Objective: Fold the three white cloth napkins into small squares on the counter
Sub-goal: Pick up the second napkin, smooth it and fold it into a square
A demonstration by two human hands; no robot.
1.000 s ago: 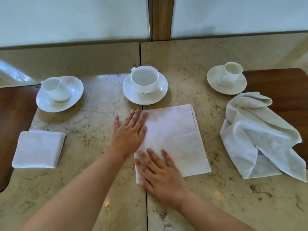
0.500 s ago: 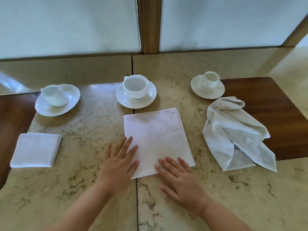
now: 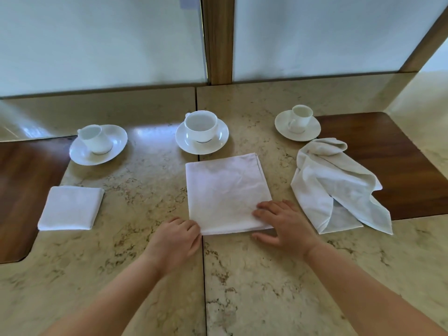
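Note:
A white napkin folded into a rectangle lies flat in the middle of the marble counter. My left hand has its fingers curled at the napkin's near left corner and seems to pinch it. At the near right corner my right hand has its fingers on top of the cloth and its thumb below the edge. A small folded square napkin rests at the left. A crumpled napkin lies at the right, partly on a dark wood panel.
Three white cups on saucers stand behind the napkins: left, middle, right. Dark wood insets lie at the far left and right. A wall with a wooden post closes the back.
Both hands slid back from the napkin's left side and middle to its near corners. The left fingers curled at the corner. The camera view also shifted back.

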